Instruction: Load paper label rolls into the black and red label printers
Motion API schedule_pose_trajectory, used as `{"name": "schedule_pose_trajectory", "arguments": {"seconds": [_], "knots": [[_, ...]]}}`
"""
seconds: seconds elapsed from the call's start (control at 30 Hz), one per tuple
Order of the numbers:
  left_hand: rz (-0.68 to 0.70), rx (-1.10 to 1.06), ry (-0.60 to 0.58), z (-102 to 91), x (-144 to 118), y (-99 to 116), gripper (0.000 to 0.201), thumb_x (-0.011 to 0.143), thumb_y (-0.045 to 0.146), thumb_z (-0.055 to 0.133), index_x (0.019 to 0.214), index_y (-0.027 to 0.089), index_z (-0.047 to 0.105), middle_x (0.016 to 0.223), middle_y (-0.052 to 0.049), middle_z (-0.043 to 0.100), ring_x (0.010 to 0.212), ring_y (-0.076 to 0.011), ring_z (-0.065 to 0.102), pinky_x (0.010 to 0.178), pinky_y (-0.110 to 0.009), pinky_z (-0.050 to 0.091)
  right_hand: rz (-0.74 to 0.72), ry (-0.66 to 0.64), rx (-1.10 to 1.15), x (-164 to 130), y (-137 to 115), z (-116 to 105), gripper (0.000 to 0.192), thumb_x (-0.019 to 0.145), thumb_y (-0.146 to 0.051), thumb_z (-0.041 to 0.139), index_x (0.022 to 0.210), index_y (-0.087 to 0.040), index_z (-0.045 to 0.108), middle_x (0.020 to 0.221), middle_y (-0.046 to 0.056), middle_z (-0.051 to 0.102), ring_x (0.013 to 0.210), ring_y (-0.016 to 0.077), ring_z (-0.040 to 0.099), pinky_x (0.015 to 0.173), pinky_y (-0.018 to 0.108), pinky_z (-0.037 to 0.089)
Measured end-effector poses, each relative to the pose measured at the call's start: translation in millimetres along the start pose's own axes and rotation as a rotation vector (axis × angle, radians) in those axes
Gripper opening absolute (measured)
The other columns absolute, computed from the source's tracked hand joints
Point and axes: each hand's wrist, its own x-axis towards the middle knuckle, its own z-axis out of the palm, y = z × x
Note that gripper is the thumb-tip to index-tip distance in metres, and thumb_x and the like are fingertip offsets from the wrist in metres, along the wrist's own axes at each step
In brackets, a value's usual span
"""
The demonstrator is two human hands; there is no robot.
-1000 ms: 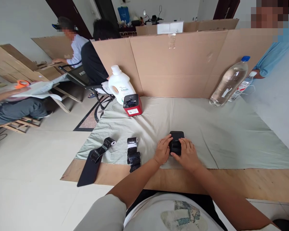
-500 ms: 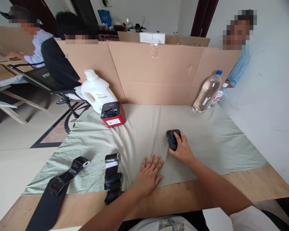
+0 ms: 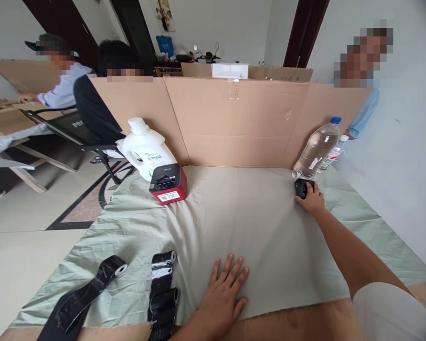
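Note:
My right hand (image 3: 311, 199) is stretched toward the far right of the table, its fingers closed round a small black box-shaped device (image 3: 300, 188). The device stands right in front of a large clear bottle with a blue cap (image 3: 315, 149); whether they touch, I cannot tell. A smaller bottle with a red-and-white label (image 3: 331, 155) leans behind it. Palm down, my left hand (image 3: 223, 293) lies with fingers spread on the pale green cloth (image 3: 241, 213). To its left are a partly unrolled black strip (image 3: 162, 279) and another black roll (image 3: 110, 269).
A red-and-black printer-like box (image 3: 168, 184) stands at the far left before a white jug (image 3: 151, 151). An upright cardboard sheet (image 3: 241, 125) closes off the back edge. Two people sit beyond it at left; another person (image 3: 365, 111) is at right, beside the wall.
My right hand has carried the black device from mid-table to the right and back, up to the large bottle. My left hand stays flat on the cloth. The view has tilted up slightly.

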Motion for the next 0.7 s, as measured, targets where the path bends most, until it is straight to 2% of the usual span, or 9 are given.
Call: {"name": "schedule_pose_trajectory", "arguments": {"seconds": [0.1, 0.2, 0.23, 0.3, 0.37, 0.43, 0.5, 0.57, 0.7], "knots": [[0.061, -0.154, -0.126, -17.1, -10, -9, 0.074, 0.088, 0.045, 0.058, 0.152, 0.035, 0.024, 0.161, -0.004, 0.019, 0.149, -0.0340, 0.012, 0.117, -0.064, 0.016, -0.005, 0.058, -0.086, -7, -14, -2, 0.082, 0.083, -0.052, 0.056, 0.150, -0.014, 0.027, 0.159, 0.023, 0.015, 0.142, 0.0459, 0.022, 0.108, 0.058, 0.025], [0.106, -0.487, -0.119, -54.2, -20, -41, 0.062, 0.087, 0.052, 0.058, 0.145, 0.035, 0.043, 0.152, -0.005, 0.042, 0.140, -0.0276, 0.040, 0.111, -0.047, 0.039, -0.180, 0.175, -0.129, -11, -53, -3, 0.073, 0.086, -0.044, 0.053, 0.147, -0.009, 0.033, 0.157, 0.025, 0.018, 0.146, 0.0434, 0.012, 0.110, 0.058, 0.020], [0.035, -0.595, -0.018, -69.8, -21, -56, 0.052, 0.090, 0.051, 0.053, 0.139, 0.034, 0.050, 0.145, -0.006, 0.051, 0.132, -0.0254, 0.050, 0.105, -0.042, 0.046, -0.264, 0.174, -0.109, -13, -72, -1, 0.071, 0.086, -0.041, 0.054, 0.146, -0.009, 0.035, 0.157, 0.024, 0.020, 0.146, 0.0422, 0.014, 0.111, 0.058, 0.021], [-0.193, -0.718, 0.342, -102.1, -19, -93, 0.042, 0.093, 0.050, 0.048, 0.126, 0.028, 0.062, 0.128, -0.009, 0.064, 0.116, -0.0249, 0.061, 0.094, -0.041, 0.052, -0.435, 0.086, -0.022, -23, -123, 6, 0.069, 0.083, -0.039, 0.059, 0.143, -0.010, 0.040, 0.156, 0.023, 0.028, 0.144, 0.0400, 0.022, 0.112, 0.056, 0.026], [-0.418, -0.746, 0.754, -131.2, -14, -133, 0.043, 0.093, 0.053, 0.047, 0.122, 0.024, 0.062, 0.117, -0.010, 0.067, 0.111, -0.0254, 0.062, 0.094, -0.043, 0.052, -0.613, -0.053, 0.116, -42, -182, 19, 0.069, 0.081, -0.039, 0.063, 0.141, -0.010, 0.044, 0.153, 0.022, 0.035, 0.141, 0.0369, 0.033, 0.112, 0.051, 0.031], [-0.570, -0.739, 1.043, -153.1, -6, -172, 0.044, 0.093, 0.053, 0.046, 0.122, 0.022, 0.059, 0.116, -0.010, 0.066, 0.113, -0.0254, 0.059, 0.099, -0.045, 0.047, -0.793, -0.153, 0.284, -70, -244, 32, 0.069, 0.078, -0.037, 0.068, 0.140, -0.015, 0.047, 0.151, 0.019, 0.040, 0.139, 0.0345, 0.039, 0.113, 0.050, 0.034], [-0.676, -0.756, 1.165, -166.5, 4, -208, 0.042, 0.092, 0.050, 0.048, 0.122, 0.021, 0.057, 0.122, -0.010, 0.063, 0.120, -0.0255, 0.055, 0.105, -0.047, 0.042, -0.914, -0.268, 0.434, -100, -300, 44, 0.072, 0.076, -0.036, 0.070, 0.141, -0.017, 0.046, 0.152, 0.016, 0.040, 0.140, 0.0325, 0.038, 0.115, 0.048, 0.034], [-0.754, -0.847, 1.178, -173.0, 16, -238, 0.040, 0.092, 0.045, 0.050, 0.123, 0.021, 0.056, 0.131, -0.011, 0.058, 0.127, -0.0254, 0.050, 0.109, -0.046, 0.038, -0.917, -0.395, 0.551, -126, -345, 53, 0.076, 0.077, -0.036, 0.070, 0.145, -0.017, 0.041, 0.155, 0.014, 0.035, 0.143, 0.0305, 0.035, 0.117, 0.046, 0.031], [-0.779, -1.147, 1.161, -175.9, 46, -276, 0.039, 0.096, 0.040, 0.047, 0.130, 0.022, 0.051, 0.140, -0.009, 0.052, 0.132, -0.0239, 0.047, 0.109, -0.041, 0.038, -0.791, -0.532, 0.701, -151, -397, 70, 0.089, 0.076, -0.042, 0.071, 0.151, -0.019, 0.029, 0.158, 0.011, 0.030, 0.144, 0.0318, 0.032, 0.117, 0.045, 0.032]]}}
